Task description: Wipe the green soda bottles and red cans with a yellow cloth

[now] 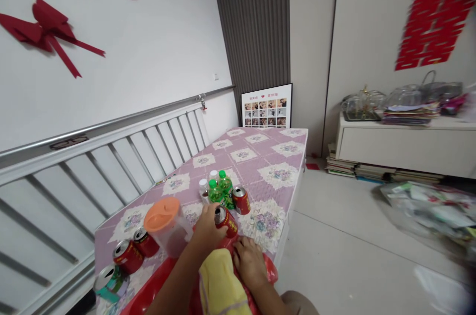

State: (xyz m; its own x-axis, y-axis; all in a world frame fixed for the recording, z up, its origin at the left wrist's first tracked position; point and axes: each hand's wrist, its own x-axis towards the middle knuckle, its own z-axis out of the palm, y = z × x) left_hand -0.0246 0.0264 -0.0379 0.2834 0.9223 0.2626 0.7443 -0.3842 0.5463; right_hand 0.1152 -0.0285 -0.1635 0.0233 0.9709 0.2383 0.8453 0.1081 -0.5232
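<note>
My left hand [208,225] is closed around a red drink can [228,223], opened at its top and slightly tilted. Palm down beside the can's base, my right hand [251,260] rests on a shiny red plastic thing [273,269], its fingers slightly bent and holding nothing visible. A yellow cloth [223,285] lies between my forearms. Just beyond the held can stand green-capped bottles [225,187], white-capped bottles [204,188] and another red can [241,201]. A clear pitcher with an orange lid [163,216] stands left of my left hand.
Two red cans [128,256] and a teal can [110,283] stand at the left on the purple floral mattress [241,156]. White railings [122,166] run along its left side. Right of it are a white cabinet [401,144] and plastic bags [435,216] on the floor.
</note>
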